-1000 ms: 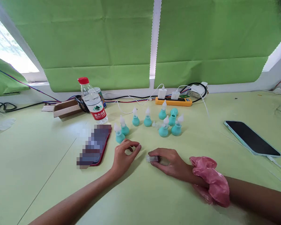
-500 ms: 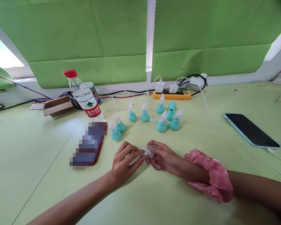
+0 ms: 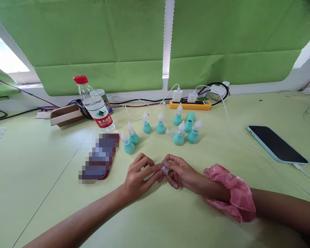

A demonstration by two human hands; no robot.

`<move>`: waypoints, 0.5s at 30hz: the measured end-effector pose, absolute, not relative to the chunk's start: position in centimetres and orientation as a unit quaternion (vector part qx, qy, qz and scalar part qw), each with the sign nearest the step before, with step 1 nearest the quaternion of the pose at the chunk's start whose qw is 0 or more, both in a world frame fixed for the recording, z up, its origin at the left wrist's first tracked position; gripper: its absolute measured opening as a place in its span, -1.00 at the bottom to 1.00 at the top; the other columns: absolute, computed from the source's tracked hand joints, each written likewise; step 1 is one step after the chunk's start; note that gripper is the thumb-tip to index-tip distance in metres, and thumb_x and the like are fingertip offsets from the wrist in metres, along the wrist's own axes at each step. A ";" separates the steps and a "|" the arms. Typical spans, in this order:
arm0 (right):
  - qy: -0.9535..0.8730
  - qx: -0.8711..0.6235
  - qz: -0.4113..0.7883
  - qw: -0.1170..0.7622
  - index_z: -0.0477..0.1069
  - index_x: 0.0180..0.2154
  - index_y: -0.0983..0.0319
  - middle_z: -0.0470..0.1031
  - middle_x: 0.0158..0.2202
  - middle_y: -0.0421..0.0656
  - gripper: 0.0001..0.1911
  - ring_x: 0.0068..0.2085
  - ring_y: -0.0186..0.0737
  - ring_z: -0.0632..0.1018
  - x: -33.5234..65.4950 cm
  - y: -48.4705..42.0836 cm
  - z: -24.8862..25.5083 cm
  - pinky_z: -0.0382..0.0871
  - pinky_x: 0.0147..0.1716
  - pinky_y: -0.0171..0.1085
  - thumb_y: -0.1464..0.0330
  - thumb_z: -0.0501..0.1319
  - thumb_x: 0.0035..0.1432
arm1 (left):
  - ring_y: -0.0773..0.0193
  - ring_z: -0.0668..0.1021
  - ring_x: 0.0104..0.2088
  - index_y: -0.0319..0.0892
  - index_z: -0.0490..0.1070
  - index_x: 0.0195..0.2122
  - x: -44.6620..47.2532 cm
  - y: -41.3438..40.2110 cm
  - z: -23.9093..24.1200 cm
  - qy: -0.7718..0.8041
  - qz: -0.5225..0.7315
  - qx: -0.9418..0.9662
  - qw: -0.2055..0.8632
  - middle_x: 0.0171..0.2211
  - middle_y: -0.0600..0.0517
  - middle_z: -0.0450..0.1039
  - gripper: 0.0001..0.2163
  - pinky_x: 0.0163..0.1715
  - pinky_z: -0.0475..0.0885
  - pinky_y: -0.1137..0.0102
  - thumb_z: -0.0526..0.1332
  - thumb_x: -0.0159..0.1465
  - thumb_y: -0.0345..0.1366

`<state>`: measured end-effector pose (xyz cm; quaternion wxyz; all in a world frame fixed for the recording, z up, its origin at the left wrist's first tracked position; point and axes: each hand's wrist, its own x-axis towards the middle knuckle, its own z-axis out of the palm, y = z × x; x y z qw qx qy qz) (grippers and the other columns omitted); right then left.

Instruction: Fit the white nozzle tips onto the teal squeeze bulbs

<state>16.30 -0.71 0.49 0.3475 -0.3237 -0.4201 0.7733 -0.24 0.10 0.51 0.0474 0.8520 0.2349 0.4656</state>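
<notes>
Part point(image 3: 165, 168) half-hidden by right hand point(image 3: 182, 173)

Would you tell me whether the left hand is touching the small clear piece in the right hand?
Touching: the head view shows fingertips of the left hand meeting the small clear piece pinched by the right hand.

Bulbs point(image 3: 160, 128) behind hands, right of bottle point(image 3: 94, 105)

Red phone point(image 3: 99, 157) pixelated over its screen, small clear piece point(image 3: 164, 168) mostly hidden by fingertips, both forearms cut off at frame bottom
</notes>
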 end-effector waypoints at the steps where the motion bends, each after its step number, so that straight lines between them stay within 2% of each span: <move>1: -0.423 -0.330 0.769 0.347 0.07 -0.47 0.22 0.46 -0.62 -0.22 -0.73 -0.81 -0.52 0.24 16.3 -0.7 0.4 -0.06 -0.83 -0.51 0.19 0.08 0.06 | 0.36 0.29 -0.47 -0.18 0.38 -0.25 -0.3 0.0 0.5 0.244 0.458 0.854 0.030 -0.49 0.03 0.30 -0.78 -0.51 0.25 0.43 0.20 0.06 -0.50; 11: -0.427 -0.364 0.756 0.339 0.10 -0.46 0.23 0.46 -0.61 -0.21 -0.76 -0.83 -0.54 0.21 16.6 -0.6 0.6 -0.11 -0.85 -0.50 0.20 0.04 0.09 | 0.27 0.34 -0.44 -0.08 0.43 -0.28 0.0 -0.6 1.2 0.302 0.372 0.852 -0.212 -0.49 0.05 0.42 -0.78 -0.40 0.07 0.30 0.22 0.02 -0.42; 15: -0.422 -0.365 0.760 0.334 0.10 -0.45 0.23 0.43 -0.64 -0.24 -0.75 -0.82 -0.53 0.22 16.7 -0.5 0.3 -0.12 -0.85 -0.51 0.19 0.05 0.08 | 0.26 0.38 -0.41 -0.15 0.43 -0.27 -0.4 -0.6 1.0 0.266 0.342 0.853 -0.291 -0.44 0.04 0.44 -0.79 -0.40 0.00 0.30 0.18 0.04 -0.44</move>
